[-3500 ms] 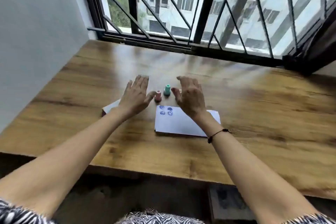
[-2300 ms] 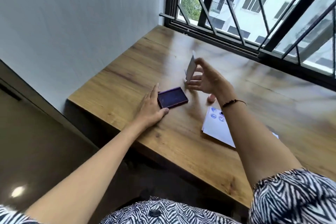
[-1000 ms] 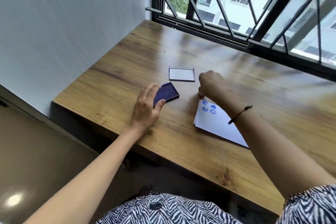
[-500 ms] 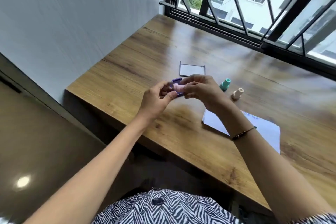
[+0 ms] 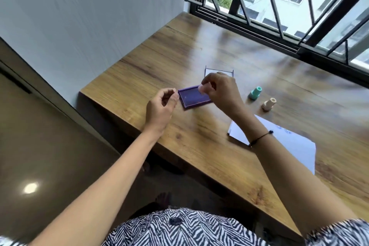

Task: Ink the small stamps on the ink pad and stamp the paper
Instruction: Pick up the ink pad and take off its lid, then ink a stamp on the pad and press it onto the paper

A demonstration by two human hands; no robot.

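A purple ink pad (image 5: 192, 98) lies open on the wooden table (image 5: 199, 146). My right hand (image 5: 221, 91) pinches a small pink stamp (image 5: 201, 88) and holds it at the pad's far corner, on or just above the ink. My left hand (image 5: 161, 106) hovers at the pad's left edge with its fingers curled in a loose pinch. Whether something small is between them I cannot tell. A white paper sheet (image 5: 289, 146) lies to the right under my right forearm, with blue prints (image 5: 283, 129) near its far edge. A teal stamp (image 5: 255, 93) and a beige stamp (image 5: 269, 104) stand between pad and paper.
The ink pad's lid (image 5: 218, 71) lies just behind my right hand. A wall runs along the table's left side and a barred window (image 5: 279, 16) along the far edge. The table's near edge drops to the floor at the left.
My hands met on the pink stamp half a second ago and have now parted. The right hand carried the stamp to the pad. Earlier it took the lid off and set it behind.
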